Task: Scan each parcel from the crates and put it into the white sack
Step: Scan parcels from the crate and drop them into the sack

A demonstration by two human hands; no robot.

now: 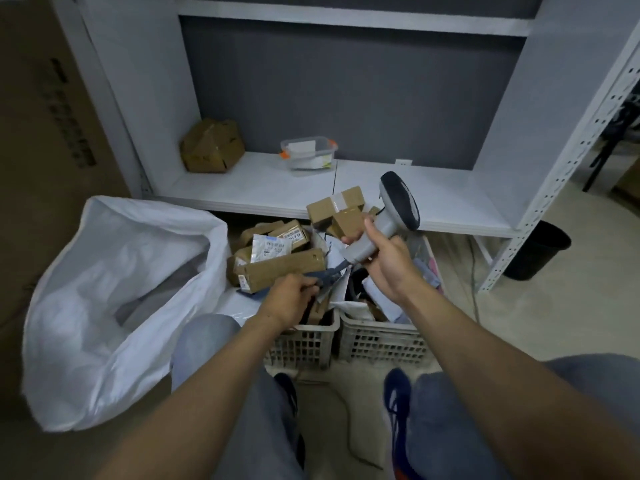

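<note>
While my right hand (pixel 388 265) grips the scanner (pixel 398 202) by its handle, head up ready to aim, left hand (pixel 292 299) pinches a dark blue parcel (pixel 329 277) atop the left crate (pixel 304 344), prob. to lift for scan. Beside it the right crate (pixel 381 341), both piled w/ boxes. Open white sack (pixel 114 289) just left. One long brown box (pixel 280 268) seems partly over parcel, may snag. Behind: shelf (pixel 263 188).

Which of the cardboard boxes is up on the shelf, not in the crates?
The crumpled brown box in the shelf's back-left corner, left of the clear plastic container. The other cardboard parcels lie heaped in the crates.
</note>
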